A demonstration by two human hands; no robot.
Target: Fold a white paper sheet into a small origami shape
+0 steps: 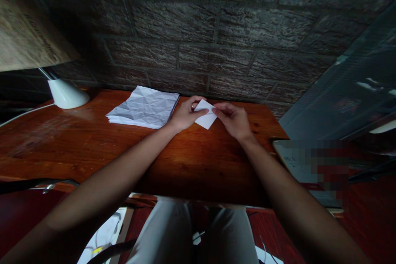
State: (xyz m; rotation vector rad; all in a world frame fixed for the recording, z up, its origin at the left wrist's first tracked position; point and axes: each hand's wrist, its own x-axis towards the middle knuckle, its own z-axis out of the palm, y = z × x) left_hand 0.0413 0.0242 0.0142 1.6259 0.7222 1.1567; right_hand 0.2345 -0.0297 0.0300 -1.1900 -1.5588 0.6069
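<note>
A small folded piece of white paper (205, 118) is held just above the wooden desk (130, 148) near its far edge. My left hand (186, 113) pinches the paper's left side, fingers closed on it. My right hand (232, 119) pinches its right upper corner with thumb and fingertips. Both forearms reach forward across the desk from the near side.
A stack of creased white paper sheets (144, 107) lies left of my hands. A white lamp base (67, 94) with a cable stands at the far left under a shade (27, 29). A brick wall (198, 29) backs the desk. A book or pad (297, 161) lies at the right.
</note>
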